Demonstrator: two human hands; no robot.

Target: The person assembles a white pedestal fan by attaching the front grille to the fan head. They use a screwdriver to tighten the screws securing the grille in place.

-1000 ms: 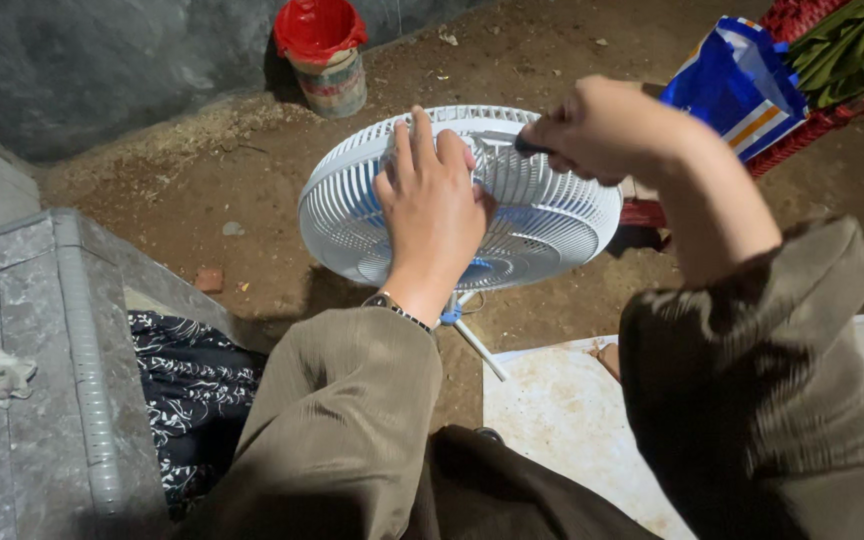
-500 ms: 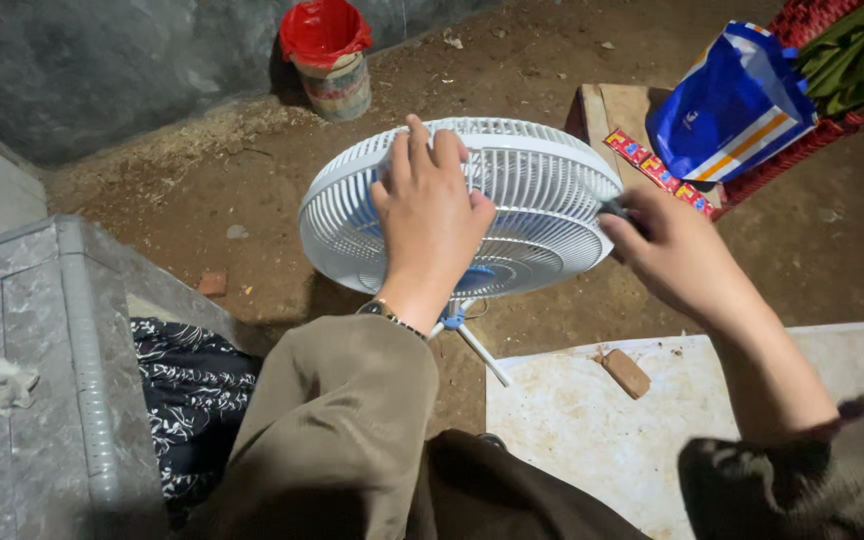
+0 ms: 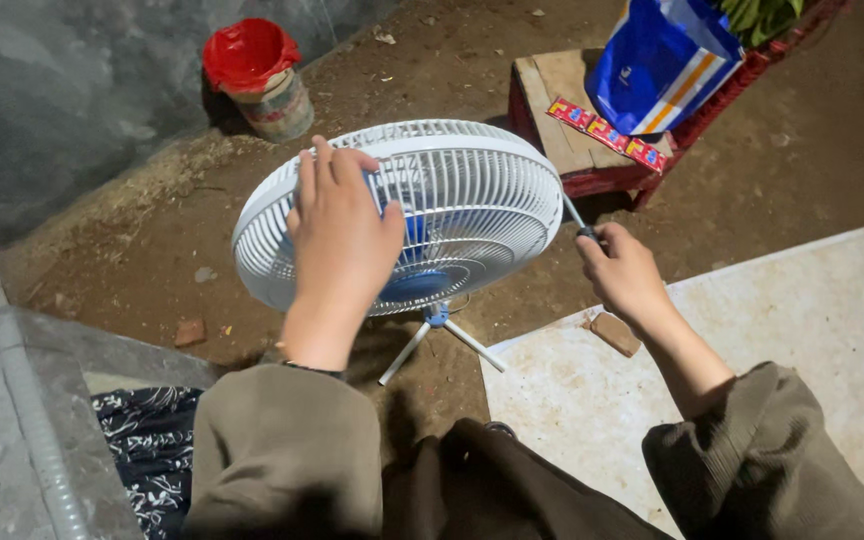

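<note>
Right hand [image 3: 624,275] has dropped from up beside the fan's rim half a second ago to just off the lower right edge of the grille, and the view has shifted so the fan sits nearer centre. Left hand [image 3: 342,235] hasn't moved off the white fan guard [image 3: 472,190]: palm flat, fingers spread over the upper left of the grille, pressing rather than gripping. Right hand is fisted around a thin metal tool, likely a screwdriver [image 3: 574,215], shaft pointing up and left with its tip touching or just short of the guard rim; I can't tell which. Fan stands on the dirt floor on thin white legs [image 3: 442,345], face tilted up toward the camera, blue hub [image 3: 417,285] visible through the bars. Rim point lies up-left of the right hand, along the tool's long axis; right hand is nearer it. Behind: low wooden stool [image 3: 562,130] with a blue bag [image 3: 657,60], red-lidded tin [image 3: 257,75] by the wall.
</note>
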